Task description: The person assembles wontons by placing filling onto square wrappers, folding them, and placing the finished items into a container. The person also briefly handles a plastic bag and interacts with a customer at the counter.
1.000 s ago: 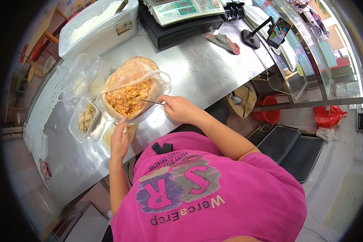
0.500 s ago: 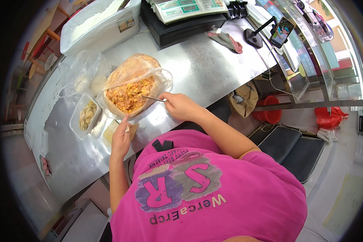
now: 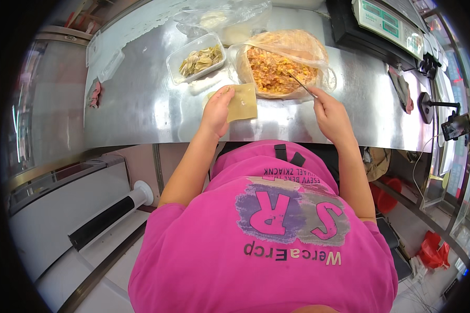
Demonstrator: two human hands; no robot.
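The left hand (image 3: 217, 108) is holding a square, pale dough wrapper (image 3: 243, 102), with the fingers closed on its left edge so that the sheet is spreading out flat to the right of the grip, just above the steel counter (image 3: 141, 104). The right hand (image 3: 331, 112) is pinching a thin metal spatula (image 3: 300, 85), fingers closed together around its near end; from that grip the blade is slanting up and to the left, and its tip is reaching into the orange-brown minced filling (image 3: 274, 70). The filling is sitting in a bowl lined with a clear plastic bag (image 3: 297, 44), just beyond both grips and nearly touching the far edge of the wrapper. To the left of the left hand's grip, and farther away, a clear rectangular plastic tub (image 3: 196, 58) is holding folded dumplings (image 3: 200, 59). Beyond the tub, more crumpled clear plastic (image 3: 224, 18) is lying on the counter. Well to the right of the right hand, a weighing scale (image 3: 389, 23) is standing at the back of the counter.
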